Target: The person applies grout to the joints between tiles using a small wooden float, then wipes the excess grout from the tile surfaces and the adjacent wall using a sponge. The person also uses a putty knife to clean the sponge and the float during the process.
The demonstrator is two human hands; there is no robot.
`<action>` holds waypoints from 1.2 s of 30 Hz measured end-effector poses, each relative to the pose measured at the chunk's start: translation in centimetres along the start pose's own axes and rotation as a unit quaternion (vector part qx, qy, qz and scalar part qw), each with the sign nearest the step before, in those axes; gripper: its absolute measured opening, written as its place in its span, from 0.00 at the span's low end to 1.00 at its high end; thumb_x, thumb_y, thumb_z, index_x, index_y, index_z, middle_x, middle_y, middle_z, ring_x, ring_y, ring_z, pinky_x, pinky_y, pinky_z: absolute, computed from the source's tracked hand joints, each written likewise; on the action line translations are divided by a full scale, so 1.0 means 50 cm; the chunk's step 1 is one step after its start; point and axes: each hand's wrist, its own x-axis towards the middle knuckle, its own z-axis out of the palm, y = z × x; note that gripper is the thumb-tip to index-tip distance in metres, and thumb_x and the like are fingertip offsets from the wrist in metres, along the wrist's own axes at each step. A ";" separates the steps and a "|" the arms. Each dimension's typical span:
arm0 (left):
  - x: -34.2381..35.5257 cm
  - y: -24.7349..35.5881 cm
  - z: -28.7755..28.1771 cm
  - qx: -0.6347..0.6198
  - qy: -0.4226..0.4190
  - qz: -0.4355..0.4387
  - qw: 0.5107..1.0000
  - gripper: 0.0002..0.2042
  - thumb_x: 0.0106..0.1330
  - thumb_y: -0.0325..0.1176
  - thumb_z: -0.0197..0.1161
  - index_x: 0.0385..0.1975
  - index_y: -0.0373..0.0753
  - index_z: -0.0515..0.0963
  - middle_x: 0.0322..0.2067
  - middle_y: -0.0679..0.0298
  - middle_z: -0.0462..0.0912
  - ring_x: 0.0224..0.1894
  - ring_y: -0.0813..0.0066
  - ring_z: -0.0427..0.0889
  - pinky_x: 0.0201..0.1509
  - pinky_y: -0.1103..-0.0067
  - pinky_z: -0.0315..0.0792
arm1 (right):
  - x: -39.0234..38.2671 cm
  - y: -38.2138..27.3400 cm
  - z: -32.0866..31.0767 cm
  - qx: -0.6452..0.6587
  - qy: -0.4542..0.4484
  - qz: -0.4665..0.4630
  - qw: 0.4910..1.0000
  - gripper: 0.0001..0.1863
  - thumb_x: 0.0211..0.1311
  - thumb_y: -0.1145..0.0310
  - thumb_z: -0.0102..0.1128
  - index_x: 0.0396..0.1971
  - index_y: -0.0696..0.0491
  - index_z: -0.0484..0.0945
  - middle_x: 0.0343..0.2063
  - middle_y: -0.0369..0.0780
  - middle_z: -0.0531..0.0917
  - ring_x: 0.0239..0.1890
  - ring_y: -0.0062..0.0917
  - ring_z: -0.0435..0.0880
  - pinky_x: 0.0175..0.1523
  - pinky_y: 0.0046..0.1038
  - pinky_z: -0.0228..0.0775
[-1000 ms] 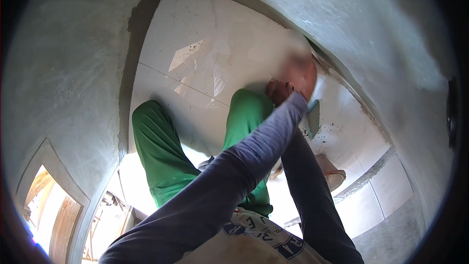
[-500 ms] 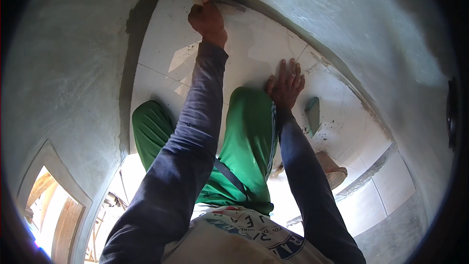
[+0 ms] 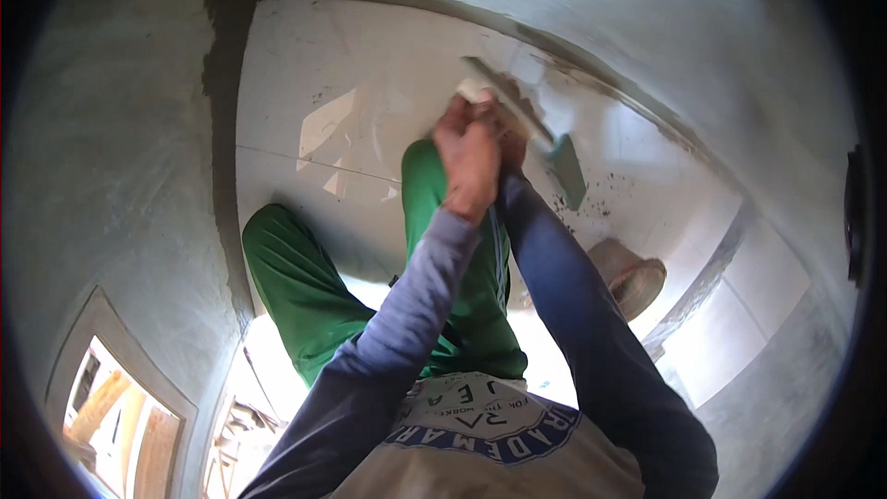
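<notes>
My left hand (image 3: 469, 152) is closed on the pale handle (image 3: 475, 90) of a long flat float (image 3: 521, 103), whose blade slants from upper left to lower right above the white tiles (image 3: 305, 55). My right hand (image 3: 512, 150) is just behind and beside my left, mostly hidden by it and the float, so its fingers cannot be made out. A flat, pale green piece (image 3: 568, 176) with small dark crumbs around it is just beyond the float's lower end, to the right of my hands.
My green-trousered knees (image 3: 286, 249) are on the tiled surface. A dusty bucket (image 3: 628, 277) stands at lower right. Grey plastered walls (image 3: 120, 129) surround the tiles, bordered by a darker mortar strip (image 3: 231, 129). A framed opening (image 3: 166, 416) shows timber at lower left.
Half a second ago my left hand had the float at the upper left; it has swung right and down to beside my right hand, whose spread fingers are now covered.
</notes>
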 end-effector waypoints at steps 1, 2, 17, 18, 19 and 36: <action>-0.032 0.032 -0.024 -0.012 -0.009 0.023 1.000 0.10 0.79 0.35 0.57 0.48 0.35 0.78 0.42 0.63 0.82 0.44 0.75 0.81 0.56 0.72 0.79 | 0.013 -0.014 -0.008 -0.029 0.057 -0.024 0.998 0.33 0.70 0.48 0.54 0.73 0.39 0.66 0.74 0.41 0.66 0.75 0.39 0.65 0.73 0.54 0.59; -0.055 0.044 -0.069 0.007 -0.001 0.032 0.999 0.09 0.79 0.35 0.58 0.48 0.36 0.79 0.42 0.64 0.82 0.44 0.75 0.81 0.55 0.72 0.79 | 0.016 -0.017 -0.013 -0.062 0.110 -0.047 0.991 0.33 0.70 0.49 0.54 0.73 0.39 0.66 0.73 0.42 0.67 0.75 0.38 0.65 0.72 0.54 0.60; -0.417 0.254 -0.590 0.028 0.094 0.185 0.978 0.12 0.79 0.31 0.56 0.57 0.36 0.76 0.51 0.62 0.84 0.52 0.71 0.84 0.54 0.77 0.80 | -0.147 0.184 -0.309 0.068 -0.172 0.258 0.948 0.56 0.54 0.46 0.69 0.80 0.46 0.50 0.76 0.56 0.57 0.78 0.54 0.55 0.77 0.57 0.50; -0.425 0.237 -0.611 0.031 0.079 0.181 0.980 0.12 0.79 0.31 0.56 0.57 0.36 0.76 0.51 0.62 0.84 0.52 0.71 0.84 0.54 0.77 0.80 | -0.176 0.206 -0.274 0.139 -0.224 0.276 0.924 0.56 0.55 0.45 0.69 0.80 0.47 0.51 0.76 0.57 0.56 0.78 0.55 0.56 0.77 0.57 0.51; -0.435 0.215 -0.630 0.005 0.086 0.165 0.983 0.13 0.79 0.32 0.56 0.58 0.36 0.76 0.52 0.61 0.84 0.52 0.70 0.84 0.55 0.78 0.81 | -0.215 0.216 -0.244 0.136 -0.217 0.288 0.923 0.56 0.55 0.45 0.69 0.80 0.47 0.51 0.76 0.57 0.56 0.78 0.55 0.56 0.77 0.57 0.51; -0.467 0.274 -0.574 -0.001 0.004 0.247 0.969 0.19 0.79 0.36 0.56 0.60 0.28 0.72 0.54 0.54 0.80 0.56 0.67 0.81 0.58 0.75 0.81 | -0.654 0.355 -0.222 0.210 0.126 0.396 0.885 0.58 0.58 0.56 0.63 0.82 0.48 0.35 0.79 0.54 0.50 0.81 0.52 0.46 0.83 0.47 0.40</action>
